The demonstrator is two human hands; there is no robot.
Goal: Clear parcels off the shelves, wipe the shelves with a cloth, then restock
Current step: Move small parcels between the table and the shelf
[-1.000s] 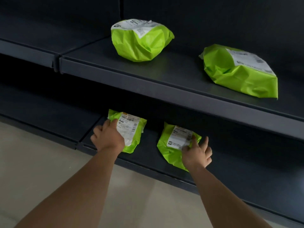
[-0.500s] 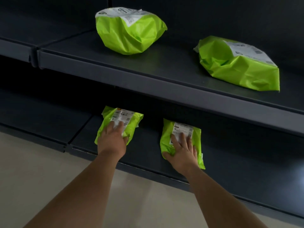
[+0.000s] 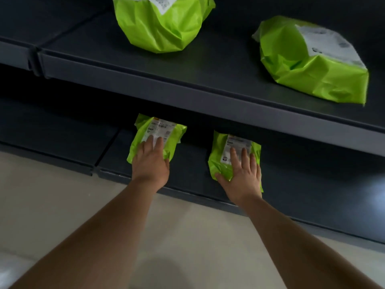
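Observation:
Two small lime-green parcels with white labels lie on the dark lower shelf [image 3: 187, 180]. My left hand [image 3: 151, 163] lies flat on the near end of the left small parcel [image 3: 166, 132], fingers on its label. On the right small parcel [image 3: 220, 163] my right hand [image 3: 241, 178] presses palm-down, fingers spread and thumb at the parcel's near left corner. Neither hand wraps around its parcel. Two bigger green parcels sit on the upper shelf [image 3: 187, 90]: the left one [image 3: 162, 24] and the right one [image 3: 312, 65].
The upper shelf's front lip overhangs the far ends of the small parcels. Further dark shelf sections [image 3: 52, 130] continue to the left at both levels. Pale floor [image 3: 52, 205] lies below the lower shelf's front edge.
Both small parcels have gone from tilted in my grip to lying flat and further back on the lower shelf. My hands now rest flat on top. The view has moved closer.

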